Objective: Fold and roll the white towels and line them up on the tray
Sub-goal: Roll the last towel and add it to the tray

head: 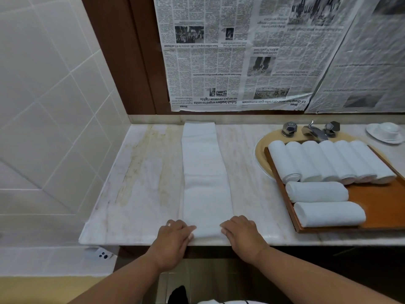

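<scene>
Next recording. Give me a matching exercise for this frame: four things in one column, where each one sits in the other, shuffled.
Things
1. long folded towel
2. rolled towels
3. newspaper sheets
4. cup and saucer

Places
A. stuck up behind the counter
B. lined up on the wooden tray
C. flat on the counter, left hand and right hand holding its near end
D. far right of the counter, beside the faucet

Pairs: 1-C, 2-B, 3-A, 4-D
</scene>
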